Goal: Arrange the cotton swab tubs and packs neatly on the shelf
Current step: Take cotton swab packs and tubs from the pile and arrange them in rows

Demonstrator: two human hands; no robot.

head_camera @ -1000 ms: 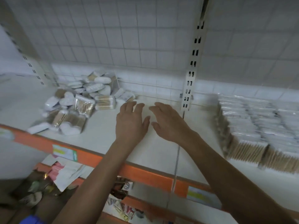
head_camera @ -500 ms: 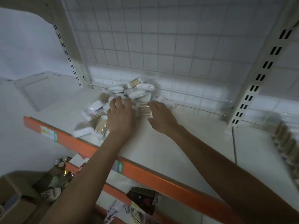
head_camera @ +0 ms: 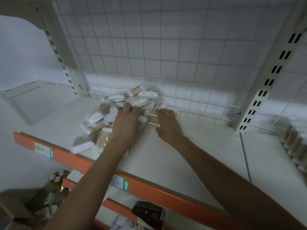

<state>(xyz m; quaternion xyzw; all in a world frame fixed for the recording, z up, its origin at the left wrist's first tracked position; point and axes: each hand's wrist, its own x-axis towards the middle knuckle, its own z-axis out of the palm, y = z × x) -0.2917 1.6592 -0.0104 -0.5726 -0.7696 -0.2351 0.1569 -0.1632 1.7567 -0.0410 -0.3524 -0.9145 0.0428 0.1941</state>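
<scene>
Swab pack (head_camera: pixel 152 118) lies between the hands (head_camera: pixel 125 125) (head_camera: pixel 168 126), touching both.

In the centre of the frame, the left hand (head_camera: pixel 125 124) lies on a loose pile of cotton swab packs (head_camera: pixel 101 113) on the white shelf (head_camera: pixel 166 156). The right hand (head_camera: pixel 167 126) touches one swab pack (head_camera: pixel 152 118) just right of the pile. Motion blur hides any grip. Stacked packs (head_camera: pixel 294 143) sit at the right edge.
</scene>
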